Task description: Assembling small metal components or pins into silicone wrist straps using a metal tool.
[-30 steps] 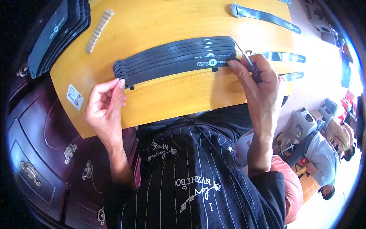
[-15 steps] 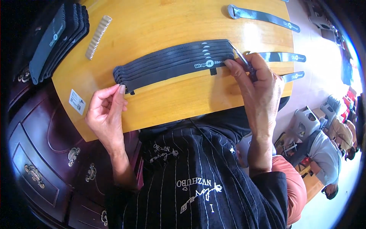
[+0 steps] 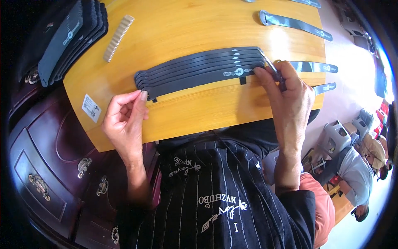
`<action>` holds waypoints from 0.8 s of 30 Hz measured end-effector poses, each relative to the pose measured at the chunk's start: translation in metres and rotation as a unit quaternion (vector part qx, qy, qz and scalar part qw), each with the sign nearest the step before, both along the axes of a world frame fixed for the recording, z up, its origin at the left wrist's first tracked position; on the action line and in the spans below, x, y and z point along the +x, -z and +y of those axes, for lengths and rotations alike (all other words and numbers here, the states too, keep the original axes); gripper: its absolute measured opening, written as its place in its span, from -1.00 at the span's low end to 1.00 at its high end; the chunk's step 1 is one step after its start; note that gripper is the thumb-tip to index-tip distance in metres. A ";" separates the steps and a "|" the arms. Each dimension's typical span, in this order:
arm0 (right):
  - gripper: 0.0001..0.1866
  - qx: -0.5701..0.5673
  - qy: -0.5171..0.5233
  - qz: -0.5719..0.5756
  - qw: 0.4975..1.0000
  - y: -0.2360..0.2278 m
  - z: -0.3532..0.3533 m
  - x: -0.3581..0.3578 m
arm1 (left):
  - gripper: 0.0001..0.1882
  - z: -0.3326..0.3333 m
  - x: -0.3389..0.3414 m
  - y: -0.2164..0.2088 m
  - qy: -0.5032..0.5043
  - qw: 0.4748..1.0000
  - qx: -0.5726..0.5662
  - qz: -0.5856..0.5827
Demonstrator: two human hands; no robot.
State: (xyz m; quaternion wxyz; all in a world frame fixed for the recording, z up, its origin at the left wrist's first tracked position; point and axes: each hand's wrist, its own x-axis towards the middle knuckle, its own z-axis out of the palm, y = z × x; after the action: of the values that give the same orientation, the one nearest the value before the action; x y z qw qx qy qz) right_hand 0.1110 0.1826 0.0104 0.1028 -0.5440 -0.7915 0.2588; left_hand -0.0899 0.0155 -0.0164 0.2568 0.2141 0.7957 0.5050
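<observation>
A fanned row of several overlapping black straps with pale printing lies across the wooden table in front of me. My left hand pinches the lower left corner of the row between thumb and forefinger. At the other end, my right hand grips a slim silver-tipped tool with a dark handle; its exact kind is unclear. The tool's tip is at the upper right corner of the straps. My right thumb touches the right end of the nearest strap.
More black straps are stacked at the far left. Near them lies a ridged tan strip, with a white label by the table's left edge. Shiny dark straps overhang the right edge. Dark drawers stand left; people sit right.
The whole scene has shifted slightly right in the picture. Both hands keep the same holds, and the straps lie as before between them.
</observation>
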 end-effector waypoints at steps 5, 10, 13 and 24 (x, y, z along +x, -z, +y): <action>-0.76 -0.043 0.033 0.005 0.999 -0.005 0.003 -0.003 | -0.88 0.004 0.002 0.000 -0.014 0.999 0.021 -0.022; -0.81 -0.012 0.034 0.002 0.999 0.002 0.000 -0.001 | -0.87 0.007 0.003 0.000 -0.012 0.999 0.025 -0.046; -0.82 -0.061 0.060 0.017 0.996 0.003 0.000 -0.003 | -0.88 0.007 0.001 -0.001 -0.003 0.999 0.035 -0.038; -0.81 -0.112 0.071 -0.004 0.991 -0.004 0.006 -0.006 | -0.89 0.006 -0.013 -0.016 0.039 0.992 -0.044 -0.115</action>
State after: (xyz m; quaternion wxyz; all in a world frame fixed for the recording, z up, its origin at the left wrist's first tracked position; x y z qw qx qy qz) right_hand 0.1047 0.1885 0.0147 0.0557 -0.6078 -0.7175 0.3357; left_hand -0.1026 0.0216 0.0000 0.3755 0.1743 0.7731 0.4806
